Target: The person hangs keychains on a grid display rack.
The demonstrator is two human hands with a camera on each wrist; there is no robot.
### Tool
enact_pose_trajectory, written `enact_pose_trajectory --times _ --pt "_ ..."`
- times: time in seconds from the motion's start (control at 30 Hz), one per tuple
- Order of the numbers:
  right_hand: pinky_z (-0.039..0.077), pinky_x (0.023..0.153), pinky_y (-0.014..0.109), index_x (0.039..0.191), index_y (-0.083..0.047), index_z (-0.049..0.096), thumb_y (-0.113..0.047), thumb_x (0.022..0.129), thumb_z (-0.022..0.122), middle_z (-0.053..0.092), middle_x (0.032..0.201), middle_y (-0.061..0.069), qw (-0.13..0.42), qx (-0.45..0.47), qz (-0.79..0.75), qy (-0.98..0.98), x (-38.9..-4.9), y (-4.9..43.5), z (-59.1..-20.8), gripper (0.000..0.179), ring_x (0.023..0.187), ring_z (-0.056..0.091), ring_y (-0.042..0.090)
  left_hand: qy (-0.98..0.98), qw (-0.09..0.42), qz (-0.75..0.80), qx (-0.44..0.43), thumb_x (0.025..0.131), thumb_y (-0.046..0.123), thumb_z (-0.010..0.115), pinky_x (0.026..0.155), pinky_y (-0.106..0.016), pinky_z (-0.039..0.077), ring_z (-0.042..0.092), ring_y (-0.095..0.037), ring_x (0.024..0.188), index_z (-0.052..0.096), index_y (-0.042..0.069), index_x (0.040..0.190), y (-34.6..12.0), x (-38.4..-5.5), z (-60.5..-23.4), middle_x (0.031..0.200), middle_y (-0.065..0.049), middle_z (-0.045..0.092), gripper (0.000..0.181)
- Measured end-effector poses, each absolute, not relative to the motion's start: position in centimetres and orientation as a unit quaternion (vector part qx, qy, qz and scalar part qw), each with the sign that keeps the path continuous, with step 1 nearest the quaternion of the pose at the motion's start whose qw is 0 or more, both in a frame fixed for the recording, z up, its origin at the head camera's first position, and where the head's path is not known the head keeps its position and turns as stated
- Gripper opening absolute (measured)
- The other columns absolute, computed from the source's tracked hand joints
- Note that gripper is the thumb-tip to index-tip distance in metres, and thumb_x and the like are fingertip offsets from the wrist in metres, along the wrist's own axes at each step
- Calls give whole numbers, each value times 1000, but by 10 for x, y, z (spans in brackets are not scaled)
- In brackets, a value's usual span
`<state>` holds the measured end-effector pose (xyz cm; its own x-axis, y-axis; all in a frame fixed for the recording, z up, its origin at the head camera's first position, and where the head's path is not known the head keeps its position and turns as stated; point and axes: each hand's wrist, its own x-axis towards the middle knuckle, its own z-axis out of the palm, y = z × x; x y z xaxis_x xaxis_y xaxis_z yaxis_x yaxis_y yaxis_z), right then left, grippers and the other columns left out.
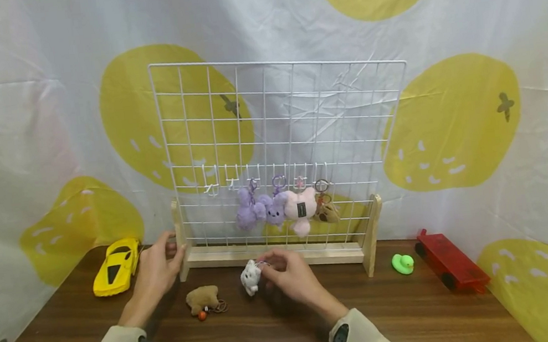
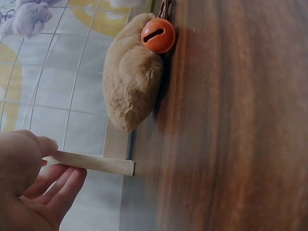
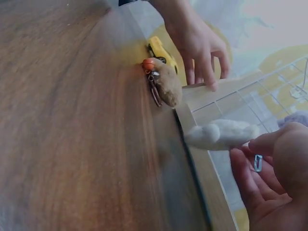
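In the head view my right hand (image 1: 292, 277) pinches a small white plush keychain (image 1: 250, 277) by its top, low in front of the rack's wooden base bar. A light blue clasp (image 3: 258, 163) shows by the fingers in the right wrist view. My left hand (image 1: 158, 265) holds the left wooden upright (image 1: 177, 217) of the white wire grid rack (image 1: 268, 118), thumb on one side and fingers on the other. Between the hands, nearer the front, lies a tan plush keychain (image 1: 202, 299) with an orange bell (image 2: 158, 35).
Two purple plush keychains (image 1: 246, 213), a pink one (image 1: 301, 204) and a brown one (image 1: 328, 212) hang from the rack's hooks. Bare hooks (image 1: 211, 188) sit left of them. A yellow toy car (image 1: 117, 267) stands far left; a green duck (image 1: 403, 264) and red toy trailer (image 1: 451, 261) stand right.
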<state>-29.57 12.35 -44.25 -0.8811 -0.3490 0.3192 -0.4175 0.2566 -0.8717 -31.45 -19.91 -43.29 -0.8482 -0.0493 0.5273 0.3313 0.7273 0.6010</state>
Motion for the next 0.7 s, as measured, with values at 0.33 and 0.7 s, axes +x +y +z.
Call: enact_pose_trajectory --times 0.33,0.7 --pt "61 77 20 117 1 77 -5 97 79 81 108 24 62 206 604 -768 -297 124 -432 21 87 77 13 -889 274 -359 -81 105 11 71 92 -60 64 80 -44 100 63 -5 135 -198 -315 -432 112 -29 79 35" --pt "60 75 20 114 0 79 -7 96 79 82 106 21 74 213 604 -765 -295 123 -420 19 84 77 15 -887 274 -361 -86 105 11 70 90 -58 65 80 -44 99 63 -5 134 -198 -313 -432 112 -30 79 34"
